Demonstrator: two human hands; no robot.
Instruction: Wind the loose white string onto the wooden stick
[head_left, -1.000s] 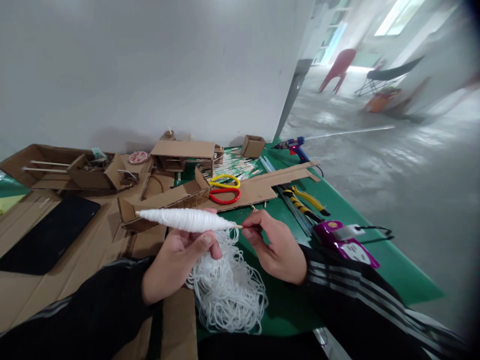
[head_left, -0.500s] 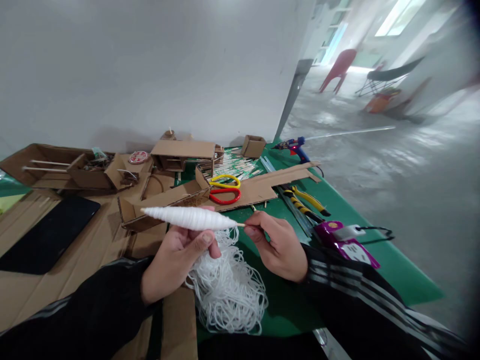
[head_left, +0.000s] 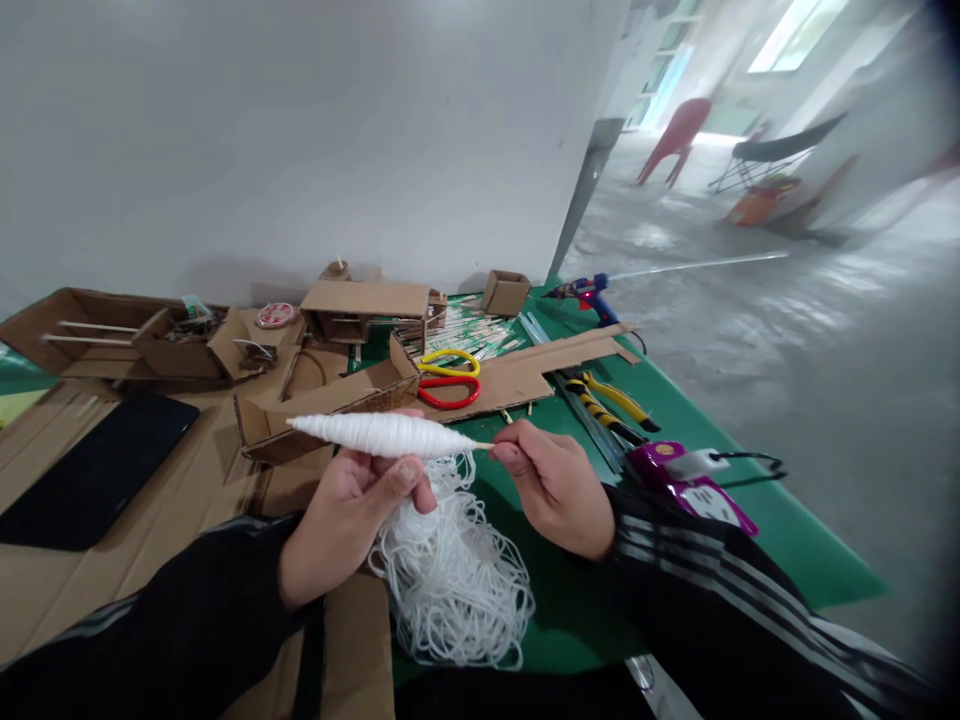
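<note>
A thin wooden stick wound with white string into a spindle shape (head_left: 382, 434) lies level between my hands. My left hand (head_left: 356, 510) cradles its wound middle from below, fingers behind and thumb in front. Thumb and forefinger of my right hand (head_left: 559, 488) pinch the bare right end of the stick (head_left: 484, 445). Beneath the spindle, a loose heap of white string (head_left: 461, 585) rests on the green tabletop, and some strands rise toward the winding. The fingers behind the spindle are partly hidden.
Scissors with red and yellow handles (head_left: 450, 392) lie beyond the spindle among cardboard pieces (head_left: 517, 380). To the right are pliers (head_left: 619, 400), a purple power socket (head_left: 690, 485) and a glue gun (head_left: 589, 290). A black tablet-like slab (head_left: 101, 470) and cardboard boxes (head_left: 82, 320) occupy the left.
The wound stick has shifted very slightly to the right within my hands. Both hands keep nearly the same grip, and the string heap looks almost unchanged.
</note>
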